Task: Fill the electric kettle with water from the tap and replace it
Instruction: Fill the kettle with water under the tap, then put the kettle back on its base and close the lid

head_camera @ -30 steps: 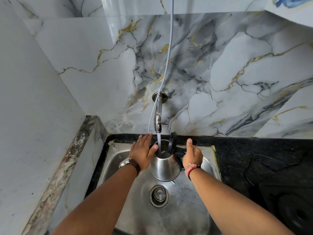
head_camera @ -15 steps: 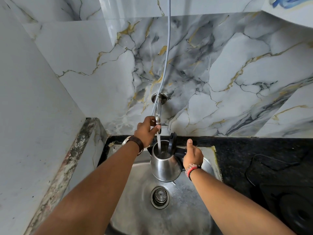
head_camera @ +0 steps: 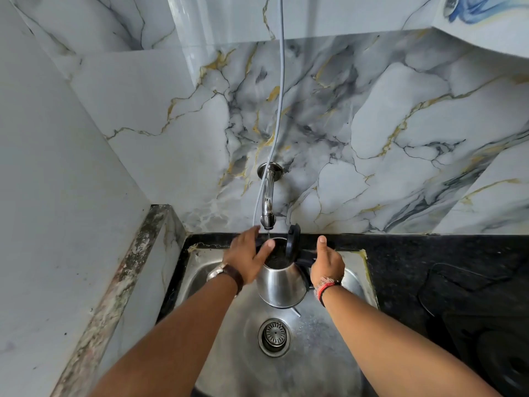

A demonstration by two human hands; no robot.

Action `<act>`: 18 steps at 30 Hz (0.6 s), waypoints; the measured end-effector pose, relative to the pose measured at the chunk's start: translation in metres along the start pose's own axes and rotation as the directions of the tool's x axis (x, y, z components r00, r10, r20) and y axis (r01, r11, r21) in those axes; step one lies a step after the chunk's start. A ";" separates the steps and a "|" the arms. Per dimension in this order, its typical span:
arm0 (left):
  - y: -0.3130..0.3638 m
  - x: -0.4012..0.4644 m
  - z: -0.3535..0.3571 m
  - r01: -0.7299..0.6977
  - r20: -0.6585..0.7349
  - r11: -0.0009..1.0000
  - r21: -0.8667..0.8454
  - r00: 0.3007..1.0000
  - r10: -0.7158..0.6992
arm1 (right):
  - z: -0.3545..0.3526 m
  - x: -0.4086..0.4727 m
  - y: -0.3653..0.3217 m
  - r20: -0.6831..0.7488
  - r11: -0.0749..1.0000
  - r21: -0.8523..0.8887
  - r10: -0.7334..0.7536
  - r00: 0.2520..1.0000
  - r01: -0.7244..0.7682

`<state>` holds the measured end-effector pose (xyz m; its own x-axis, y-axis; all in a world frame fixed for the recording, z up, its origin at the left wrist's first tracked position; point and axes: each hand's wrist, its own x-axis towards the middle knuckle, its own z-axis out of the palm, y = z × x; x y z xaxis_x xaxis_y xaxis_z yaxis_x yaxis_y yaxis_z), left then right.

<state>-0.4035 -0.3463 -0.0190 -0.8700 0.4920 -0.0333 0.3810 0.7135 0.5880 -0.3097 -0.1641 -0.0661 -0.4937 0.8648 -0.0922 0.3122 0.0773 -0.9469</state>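
Observation:
A steel electric kettle (head_camera: 282, 286) with its black lid (head_camera: 292, 242) flipped up hangs over the sink (head_camera: 355, 277), right under the chrome tap (head_camera: 268, 206). My right hand (head_camera: 326, 263) grips the kettle's black handle, thumb pointing up. My left hand (head_camera: 248, 255) rests flat against the kettle's left side near the rim, fingers spread and slightly blurred. Only a thin dribble falls from the tap's spout into the kettle's mouth.
A grey hose (head_camera: 279, 110) hangs down the marble wall behind the tap. The drain strainer (head_camera: 274, 336) sits in the sink's middle. Black counter (head_camera: 429, 262) lies to the right with a dark stove (head_camera: 492, 348) and a cord. A stone ledge (head_camera: 126, 279) borders the left.
My left hand dropped from the tap back to the kettle's side. The water stream has shrunk from a steady flow to a dribble. The kettle and right hand stayed put.

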 end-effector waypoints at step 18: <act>0.121 -0.064 0.066 -0.327 0.142 0.889 0.320 0.945 0.296 | -0.179 0.011 -0.014 -0.151 0.994 0.101 -0.036 0.988 0.052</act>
<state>-0.2811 -0.2587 0.0006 -0.6646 0.7466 0.0283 0.7233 0.6335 0.2749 -0.1735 -0.0670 0.0010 -0.3764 0.9264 -0.0106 0.2027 0.0712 -0.9766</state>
